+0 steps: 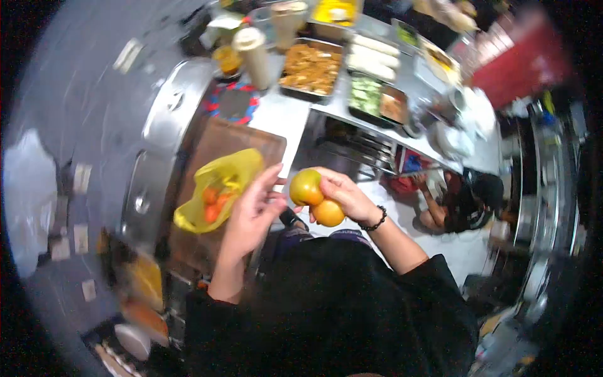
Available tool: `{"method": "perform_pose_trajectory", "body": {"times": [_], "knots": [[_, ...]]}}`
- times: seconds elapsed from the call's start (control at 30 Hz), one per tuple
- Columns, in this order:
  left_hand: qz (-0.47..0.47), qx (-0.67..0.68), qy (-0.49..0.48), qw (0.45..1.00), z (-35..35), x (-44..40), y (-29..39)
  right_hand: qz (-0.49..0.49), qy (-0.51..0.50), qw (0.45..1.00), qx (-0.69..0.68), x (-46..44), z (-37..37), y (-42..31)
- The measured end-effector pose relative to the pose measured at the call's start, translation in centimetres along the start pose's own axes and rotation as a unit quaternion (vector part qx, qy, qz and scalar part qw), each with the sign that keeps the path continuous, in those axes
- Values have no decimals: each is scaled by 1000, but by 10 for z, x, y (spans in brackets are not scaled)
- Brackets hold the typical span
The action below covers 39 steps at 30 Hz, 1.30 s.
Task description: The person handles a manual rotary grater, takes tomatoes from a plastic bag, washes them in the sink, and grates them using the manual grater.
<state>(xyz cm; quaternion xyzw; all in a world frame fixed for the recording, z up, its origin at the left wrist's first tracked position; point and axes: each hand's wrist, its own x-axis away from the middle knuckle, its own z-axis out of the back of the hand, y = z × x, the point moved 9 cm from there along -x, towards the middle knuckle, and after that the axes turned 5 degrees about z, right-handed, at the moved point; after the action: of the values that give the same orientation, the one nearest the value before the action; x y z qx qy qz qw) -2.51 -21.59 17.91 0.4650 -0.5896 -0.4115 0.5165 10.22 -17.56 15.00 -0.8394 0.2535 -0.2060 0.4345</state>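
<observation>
Two round tomatoes, a greenish-yellow one (306, 187) and an orange-yellow one (329, 213), are held together in my right hand (342, 193), in front of my body. My left hand (252, 210) is just to their left, fingers apart, with nothing in it. Beside my left hand a yellow plastic bag (242, 164) lies open on the brown cutting board (270, 143). Several orange-red tomatoes (212, 212) show inside the bag.
Metal lids (147, 198) lie left of the board. Beyond it stand a squeeze bottle (254, 60), a tray of brown pieces (312, 68) and a tray of green pieces (365, 94). At the right, a person (468, 201) in dark clothes is low near the floor.
</observation>
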Motion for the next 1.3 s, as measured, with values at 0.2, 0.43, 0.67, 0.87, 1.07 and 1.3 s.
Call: {"method": "perform_pose_trajectory", "body": {"times": [0.2, 0.43, 0.67, 0.87, 1.07, 1.3], "knots": [[-97, -221, -195, 951, -215, -44, -33, 66, 211, 975, -19, 172, 101, -13], [128, -47, -407, 903, -474, 2, -164, 171, 400, 870, -234, 456, 182, 37], [349, -17, -481, 804, -656, 45, -256, 407, 505, 676, -351, 654, 229, 70], [323, -39, -559, 762, -803, 65, -234, 540, 489, 573, -376, 760, 289, 15], [206, -92, -683, 694, -984, 70, -238, 506, 684, 494, -178, 894, 352, -37], [-227, -157, -692, 666, -1183, 120, -213, 507, 770, 372, -112, 1037, 409, -63]]}}
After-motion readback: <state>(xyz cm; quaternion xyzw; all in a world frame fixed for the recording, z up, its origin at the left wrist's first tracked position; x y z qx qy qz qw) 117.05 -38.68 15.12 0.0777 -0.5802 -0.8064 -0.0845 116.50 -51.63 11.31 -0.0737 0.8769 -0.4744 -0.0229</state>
